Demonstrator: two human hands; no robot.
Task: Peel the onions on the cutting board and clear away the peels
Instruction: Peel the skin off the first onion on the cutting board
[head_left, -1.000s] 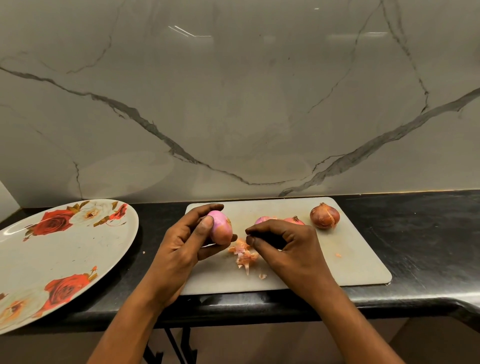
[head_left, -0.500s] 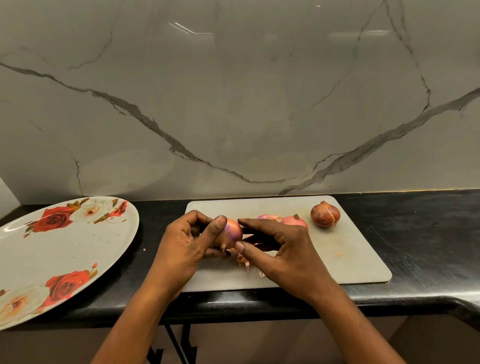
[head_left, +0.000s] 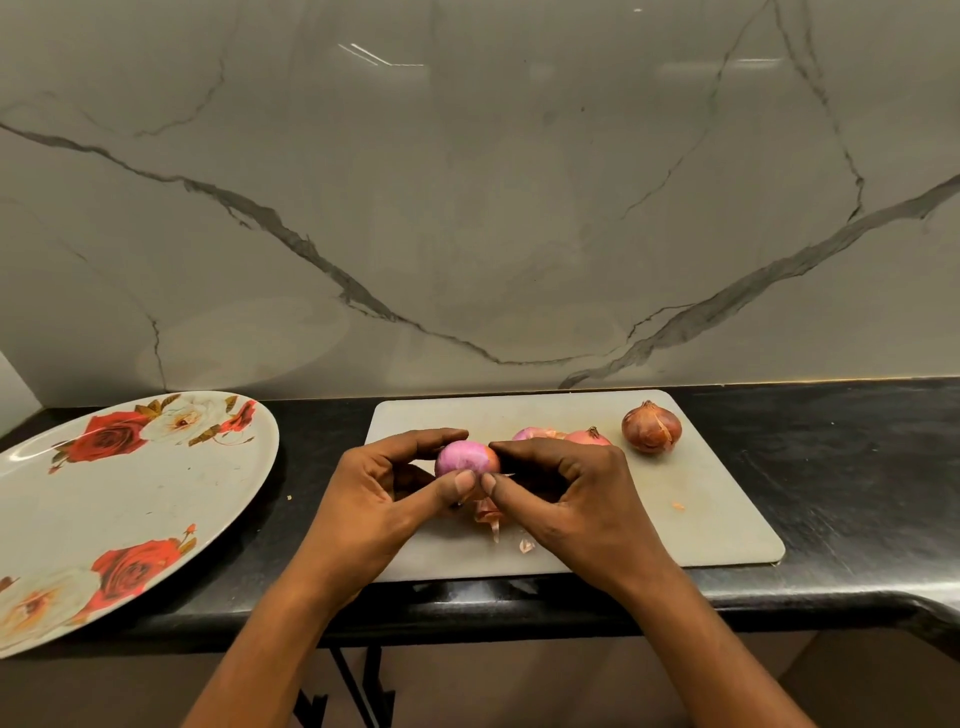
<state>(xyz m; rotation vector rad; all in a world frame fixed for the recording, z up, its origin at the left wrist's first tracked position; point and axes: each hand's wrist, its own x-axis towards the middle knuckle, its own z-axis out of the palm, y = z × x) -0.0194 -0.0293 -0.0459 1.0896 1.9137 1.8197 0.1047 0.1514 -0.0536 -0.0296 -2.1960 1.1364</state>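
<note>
A pink, mostly peeled onion (head_left: 465, 458) is held above the grey cutting board (head_left: 717, 514) between both hands. My left hand (head_left: 384, 499) curls round its left side, thumb under it. My right hand (head_left: 566, 499) pinches its right side with forefinger and thumb. Thin orange peels (head_left: 488, 517) lie on the board under the hands. Behind my right hand sit two partly hidden pinkish onions (head_left: 589, 435). One brown unpeeled onion (head_left: 651, 427) stands at the board's back right.
A large oval plate with red and white roses (head_left: 130, 514) lies on the black counter (head_left: 857, 467) to the left of the board. A marble wall rises right behind. The counter's front edge runs just below the board.
My right hand has risen from the peels on the board and closed on the onion's right side. My left hand has turned the onion and brought it toward the middle.
</note>
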